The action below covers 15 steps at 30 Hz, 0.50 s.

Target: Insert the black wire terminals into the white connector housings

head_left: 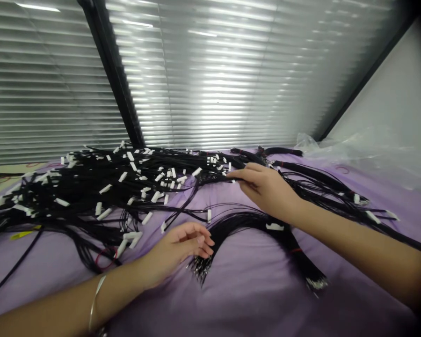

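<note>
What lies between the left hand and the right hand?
In the head view, an arched bundle of thin black wires lies on the purple cloth between the left hand and the right hand.

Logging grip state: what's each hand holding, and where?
Right hand pinches black wires along their length, between thumb and fingers, just past the white connectors. Left hand holds nothing; it's open beside a wire bundle's crimped metal ends.

Left forearm (52,304) cut off by bottom edge; black wire bundle (73,187) runs past left edge; white connectors' (122,177) detail too small.
</note>
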### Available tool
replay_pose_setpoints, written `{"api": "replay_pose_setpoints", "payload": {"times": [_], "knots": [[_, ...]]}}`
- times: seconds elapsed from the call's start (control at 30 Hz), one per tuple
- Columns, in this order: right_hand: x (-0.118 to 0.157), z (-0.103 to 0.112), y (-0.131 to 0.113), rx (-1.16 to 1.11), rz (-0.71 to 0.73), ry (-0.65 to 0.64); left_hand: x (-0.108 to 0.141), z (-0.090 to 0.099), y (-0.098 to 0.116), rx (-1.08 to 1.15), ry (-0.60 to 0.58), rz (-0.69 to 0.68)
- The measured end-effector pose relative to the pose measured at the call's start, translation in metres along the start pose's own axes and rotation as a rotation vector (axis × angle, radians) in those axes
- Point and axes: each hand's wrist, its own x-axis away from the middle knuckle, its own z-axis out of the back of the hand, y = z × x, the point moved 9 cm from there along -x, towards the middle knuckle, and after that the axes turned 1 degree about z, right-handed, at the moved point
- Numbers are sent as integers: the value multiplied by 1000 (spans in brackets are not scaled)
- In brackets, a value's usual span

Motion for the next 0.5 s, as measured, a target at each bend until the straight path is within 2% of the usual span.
{"api": "replay_pose_setpoints", "payload": {"times": [0.1, 0.13, 0.17, 0.27, 0.33, 0.4, 0.47, 0.5], "knots": [[-1, -21, -10, 122, 113, -159, 0, 1, -3, -6, -15, -21], [-1, -23, -12, 132, 130, -167, 0, 1, -4, -2, -28, -37], [-3, -19, -12, 133, 129, -123, 0, 1, -4, 3, -39, -55], [-3, 9, -19, 97, 157, 142, 1, -1, -3, 13, -74, -104], [5, 20, -37, 123, 308, 239, 3, -3, 2, 44, -94, -146], [19, 17, -61, 222, 538, 218, 7, -3, 15, 91, -81, -236], [36, 9, -79, 307, 716, 161, 13, 4, 28, 146, 11, -328], [43, 8, -83, 324, 755, 139, 16, 9, 32, 169, 80, -347]]}}
